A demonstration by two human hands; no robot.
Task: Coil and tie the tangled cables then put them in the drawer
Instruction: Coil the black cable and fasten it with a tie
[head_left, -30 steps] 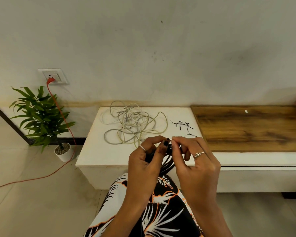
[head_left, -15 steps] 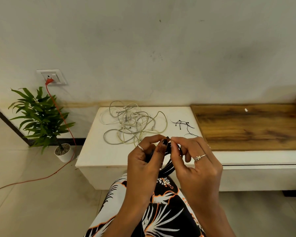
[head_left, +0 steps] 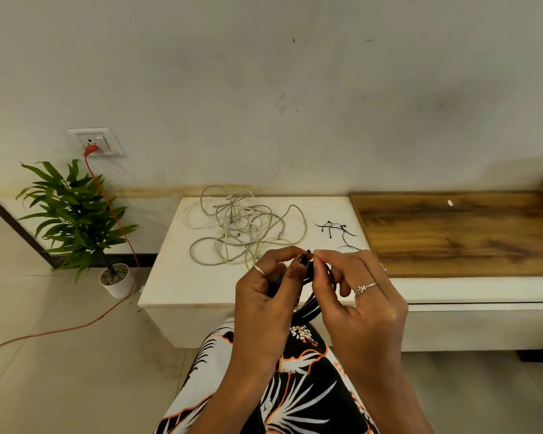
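The left hand (head_left: pixel 265 288) and right hand (head_left: pixel 355 292) meet above the lap, each grip pinched on a black coiled cable (head_left: pixel 309 305) whose loops hang between them. Far left on the white tabletop (head_left: pixel 176 277) lies a tangle of pale grey cables (head_left: pixel 239 227), with thin black ties (head_left: pixel 334 228) just right of it.

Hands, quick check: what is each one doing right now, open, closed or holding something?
Left hand: closed, gripping the black coiled cable.
Right hand: closed, pinching a small black tie at the top of the same cable.

White bench (head_left: pixel 182 283); tangled cables (head_left: pixel 242 227); black ties (head_left: pixel 336 230)
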